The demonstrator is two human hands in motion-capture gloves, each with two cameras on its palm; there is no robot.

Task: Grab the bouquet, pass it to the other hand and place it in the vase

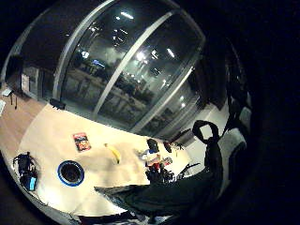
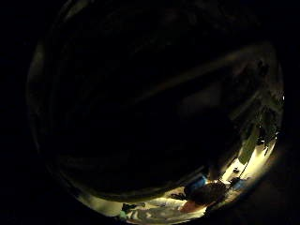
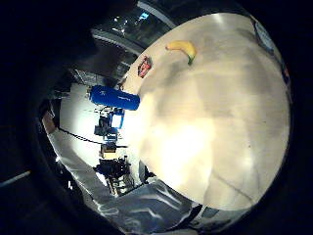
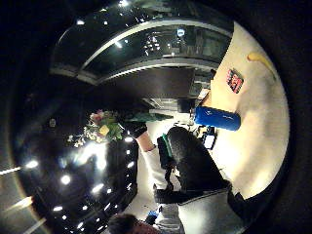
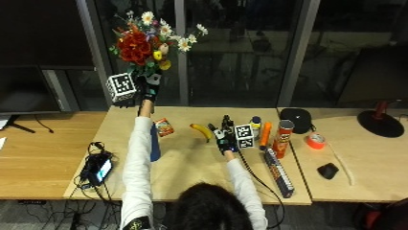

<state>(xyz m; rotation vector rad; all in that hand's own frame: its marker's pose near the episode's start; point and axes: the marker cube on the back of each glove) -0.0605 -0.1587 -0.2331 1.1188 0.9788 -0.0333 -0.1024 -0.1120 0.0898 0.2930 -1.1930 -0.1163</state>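
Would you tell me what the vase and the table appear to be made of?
Vase: blue, smooth with a slight sheen, probably metal or hard plastic; the look leaves it open. Table: pale wood or wood-look laminate, matt, with faint grain.

The work surface is a light wooden table (image 5: 191, 182), with a second table (image 5: 38, 148) of darker wood adjoining it at the left. Behind the tables, full-height glass panels (image 5: 236, 52) in grey metal frames (image 5: 298, 48) span the rear wall; the glass is dark and reflects rows of ceiling lights (image 1: 140, 55). A dark monitor (image 5: 32, 62) stands on the darker table at the far left. The floor (image 5: 51, 213) below is grey.
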